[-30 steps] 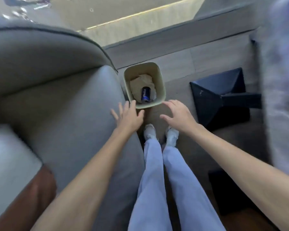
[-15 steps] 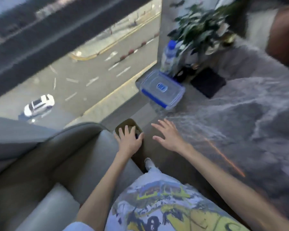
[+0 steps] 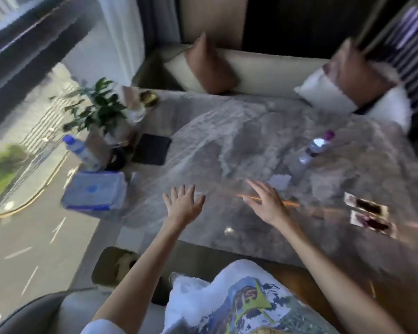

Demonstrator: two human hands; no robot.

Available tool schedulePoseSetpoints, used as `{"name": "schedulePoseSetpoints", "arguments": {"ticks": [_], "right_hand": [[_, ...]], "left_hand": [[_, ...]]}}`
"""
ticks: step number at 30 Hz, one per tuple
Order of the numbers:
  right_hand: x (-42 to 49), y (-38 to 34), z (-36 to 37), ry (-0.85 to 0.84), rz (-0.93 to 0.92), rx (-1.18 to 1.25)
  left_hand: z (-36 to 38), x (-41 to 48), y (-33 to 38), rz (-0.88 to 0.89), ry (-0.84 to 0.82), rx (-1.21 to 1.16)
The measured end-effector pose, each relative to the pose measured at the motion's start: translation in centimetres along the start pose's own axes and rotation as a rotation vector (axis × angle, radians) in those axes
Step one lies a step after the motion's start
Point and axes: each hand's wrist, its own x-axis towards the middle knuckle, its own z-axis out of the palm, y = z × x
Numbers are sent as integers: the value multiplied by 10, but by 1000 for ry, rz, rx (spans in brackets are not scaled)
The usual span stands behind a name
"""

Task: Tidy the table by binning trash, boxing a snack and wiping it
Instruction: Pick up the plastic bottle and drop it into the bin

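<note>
A grey marbled tabletop (image 3: 263, 131) is seen under both hands, motion-blurred. A cream sofa (image 3: 258, 68) with brown cushions is set well beyond the fingertips, at the far edge. A beige bin (image 3: 106, 263) is placed on the floor below the left forearm, nearer than the fingers; crumpled trash is seen inside, details unclear. A clear plastic box (image 3: 94, 194) with a blue-trimmed lid is found just left of the left fingers, lid on. A potted plant (image 3: 99, 109) is placed beyond the box, far left of the fingers, with a blue-capped bottle (image 3: 79, 148) beside it. A dark square mat (image 3: 152, 148) lies beyond the left fingers. A clear bottle (image 3: 311, 150) with a purple cap stands beyond and right of the right fingers. Two snack packets (image 3: 369, 216) are laid side by side well right of the right fingers. A white scrap of paper (image 3: 279, 182) lies just beyond the right fingertips. The left hand (image 3: 182, 206) is held flat, fingers spread wide, nothing gripped. The right hand (image 3: 267, 201) is held loosely spread, nothing gripped; whether either touches the tabletop cannot be told.
</note>
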Motion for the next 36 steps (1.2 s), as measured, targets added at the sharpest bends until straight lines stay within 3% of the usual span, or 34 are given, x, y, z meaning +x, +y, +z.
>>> {"name": "schedulePoseSetpoints", "arguments": {"ticks": [7, 16, 25, 36], "right_hand": [[-60, 77, -66, 178, 244, 81], [-105, 119, -100, 406, 466, 234], [-78, 165, -124, 375, 557, 375], [67, 252, -151, 144, 556, 535]], "left_hand": [[21, 7, 133, 323, -131, 150], [-4, 42, 240, 619, -86, 332], [-20, 81, 328, 681, -24, 435], [-7, 153, 447, 608, -13, 466]]}}
